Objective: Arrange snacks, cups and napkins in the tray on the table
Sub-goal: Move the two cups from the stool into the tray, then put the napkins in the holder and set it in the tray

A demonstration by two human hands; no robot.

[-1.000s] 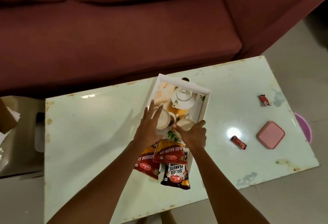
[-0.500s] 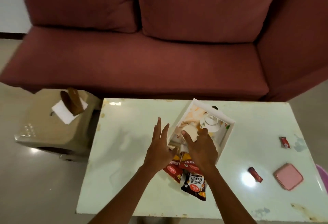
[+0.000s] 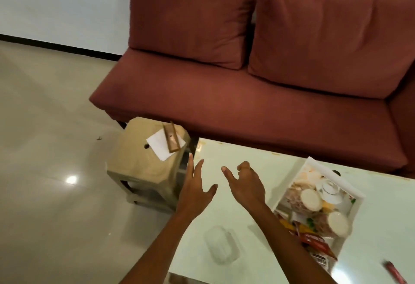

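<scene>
The white tray (image 3: 314, 164) stands on the pale table (image 3: 226, 234) at the right. In it are two cream cups (image 3: 311, 199) (image 3: 338, 224), a white teapot (image 3: 330, 190) and red snack packets (image 3: 316, 242) at its near end. White napkins (image 3: 158, 145) lie in a brown holder (image 3: 171, 136) on the beige stool (image 3: 143, 166) left of the table. My left hand (image 3: 195, 188) is over the table's left edge, fingers spread and empty. My right hand (image 3: 244, 182) hovers beside it, fingers loosely curled, holding nothing. Both are left of the tray.
A maroon sofa (image 3: 247, 95) runs behind the table and stool. A small red sachet (image 3: 396, 274) lies on the table at the bottom right. Bare tiled floor (image 3: 49, 149) spreads to the left.
Both hands left the tray and moved left toward the stool side. The view swung left and up, so the tray now sits at the right and the stool nearer the middle.
</scene>
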